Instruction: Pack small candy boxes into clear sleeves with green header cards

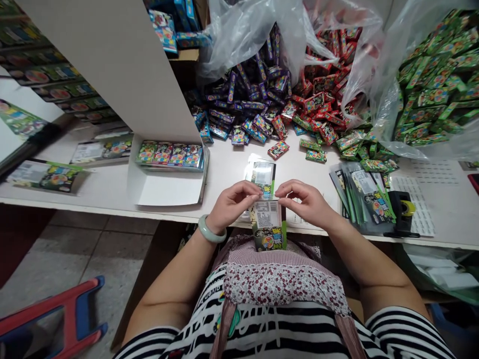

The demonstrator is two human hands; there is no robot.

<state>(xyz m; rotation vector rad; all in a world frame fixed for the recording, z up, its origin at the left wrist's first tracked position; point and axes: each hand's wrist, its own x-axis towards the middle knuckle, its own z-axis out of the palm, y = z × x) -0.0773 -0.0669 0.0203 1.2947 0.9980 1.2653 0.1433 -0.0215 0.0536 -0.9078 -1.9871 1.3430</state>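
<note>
My left hand and my right hand face each other at the table's front edge. Thumb and fingertips of each are pinched at the top edge of a flat printed plastic bag, one at either side. This bag has a pale label panel with a barcode above a black-and-green picture, and its lower end hangs over my apron. Just beyond my fingers, a second printed bag lies on the white table. What sits inside the held bag, if anything, I cannot make out.
Left stands a white display box holding a row of small boxes. Purple, red and green small boxes spill from clear plastic bags at the back. More printed bags and a black tape dispenser lie right.
</note>
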